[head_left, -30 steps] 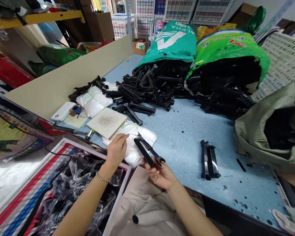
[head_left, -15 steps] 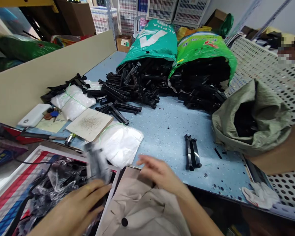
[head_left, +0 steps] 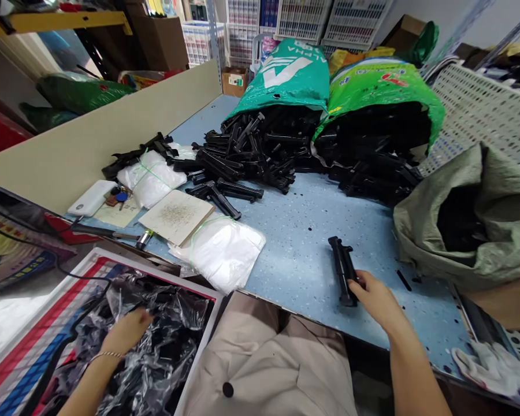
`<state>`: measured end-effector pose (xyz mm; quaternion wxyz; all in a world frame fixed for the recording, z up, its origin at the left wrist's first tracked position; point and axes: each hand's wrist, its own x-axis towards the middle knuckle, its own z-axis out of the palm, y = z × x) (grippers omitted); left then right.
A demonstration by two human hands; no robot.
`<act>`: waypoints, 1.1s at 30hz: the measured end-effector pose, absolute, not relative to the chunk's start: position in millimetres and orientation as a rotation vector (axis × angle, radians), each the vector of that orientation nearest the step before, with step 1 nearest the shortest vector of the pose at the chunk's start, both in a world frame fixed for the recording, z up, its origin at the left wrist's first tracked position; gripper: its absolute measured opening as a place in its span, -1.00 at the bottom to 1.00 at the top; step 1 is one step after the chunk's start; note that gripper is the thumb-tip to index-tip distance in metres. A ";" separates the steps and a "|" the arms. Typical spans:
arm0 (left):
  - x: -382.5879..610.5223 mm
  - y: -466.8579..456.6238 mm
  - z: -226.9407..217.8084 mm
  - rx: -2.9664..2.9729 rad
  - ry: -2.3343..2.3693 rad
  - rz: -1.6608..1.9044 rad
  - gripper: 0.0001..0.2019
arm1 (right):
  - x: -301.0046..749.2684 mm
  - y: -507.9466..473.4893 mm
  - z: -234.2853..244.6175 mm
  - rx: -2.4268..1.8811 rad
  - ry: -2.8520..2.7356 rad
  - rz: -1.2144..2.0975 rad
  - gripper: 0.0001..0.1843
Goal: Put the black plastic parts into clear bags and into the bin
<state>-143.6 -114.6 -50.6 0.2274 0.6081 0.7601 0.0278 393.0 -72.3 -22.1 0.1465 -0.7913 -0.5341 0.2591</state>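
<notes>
Blue speckled bench (head_left: 303, 242) is pretty cluttered, with heaps of black plastic parts (head_left: 251, 156) spilling out of green sacks (head_left: 294, 72) at the back. Right hand (head_left: 375, 297) touches the near end of a lone black part (head_left: 343, 266) lying flat near the front edge; can't tell if the grip has closed on it. Left hand (head_left: 127, 330) is down in the bin (head_left: 164, 273) on the bagged parts (head_left: 164, 346), grip half hidden, can't tell either.

The left arm reaches down low, its left hand (head_left: 127, 330) palm down with fingers (head_left: 143, 318) bent (only the back shows). The right arm stretches out ahead, the right hand (head_left: 375, 297) palm down, fingers pointing forward.
</notes>
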 end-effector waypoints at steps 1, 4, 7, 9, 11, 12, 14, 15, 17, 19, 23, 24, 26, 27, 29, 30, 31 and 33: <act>-117.9 -100.5 -42.1 1.726 2.057 0.152 -0.74 | 379.8 -69.7 -20.6 -2.145 -1.465 0.856 -0.58; -32.7 -65.8 -14.4 2.087 1.791 0.468 -0.76 | 330.6 -60.7 -15.6 -1.760 -1.237 1.188 -0.55; 23.7 -41.5 1.3 2.385 1.716 0.463 -0.85 | 286.2 -55.3 -11.9 -1.529 -1.098 1.435 -0.57; 31.4 -26.8 1.7 2.330 1.699 0.409 -0.85 | 268.3 -54.3 -11.0 -1.430 -1.023 1.551 -0.60; 21.6 -13.0 -2.1 2.088 1.670 0.464 -0.85 | 258.4 -53.8 -10.8 -1.336 -0.939 1.635 -0.62; 13.9 -7.1 -4.1 1.936 1.651 0.512 -0.85 | 254.7 -53.0 -10.5 -1.286 -0.899 1.672 -0.64; 0.1 1.6 -6.1 1.640 1.579 0.574 -0.80 | 246.3 -50.0 -8.8 -1.196 -0.824 1.746 -0.68; -4.3 4.0 -6.0 1.523 1.527 0.577 -0.78 | 240.7 -47.6 -7.2 -1.157 -0.791 1.792 -0.68; -7.1 5.9 -4.3 1.396 1.430 0.545 -0.75 | 226.7 -41.4 -3.2 -1.081 -0.734 1.895 -0.68; -4.4 5.3 -2.2 1.375 1.430 0.522 -0.75 | 210.9 -34.2 0.2 -1.005 -0.697 1.986 -0.65; -1.0 4.9 0.1 1.394 1.478 0.527 -0.75 | 187.5 -22.4 -1.8 -0.956 -0.652 2.050 -0.65; -2.8 5.6 0.9 1.380 1.454 0.536 -0.74 | 184.8 -20.8 -4.1 -0.980 -0.645 2.048 -0.66; -9.8 7.7 4.7 1.349 1.389 0.592 -0.73 | 182.7 -19.4 -9.4 -1.034 -0.635 2.039 -0.66; -14.2 8.5 8.0 1.342 1.357 0.643 -0.73 | 182.6 -19.4 -12.0 -1.050 -0.633 2.036 -0.66; -22.8 8.4 17.3 1.413 1.338 0.773 -0.78 | 182.7 -20.2 -16.2 -1.047 -0.622 2.035 -0.67; -26.2 7.2 22.7 1.523 1.362 0.826 -0.84 | 182.6 -20.8 -17.8 -1.035 -0.619 2.039 -0.68; -28.8 5.2 28.0 1.681 1.403 0.852 -0.91 | 182.4 -21.6 -18.8 -1.027 -0.617 2.039 -0.68; -31.2 -0.3 36.3 2.072 1.500 0.773 -0.84 | 182.2 -24.2 -19.4 -1.027 -0.606 2.002 -0.68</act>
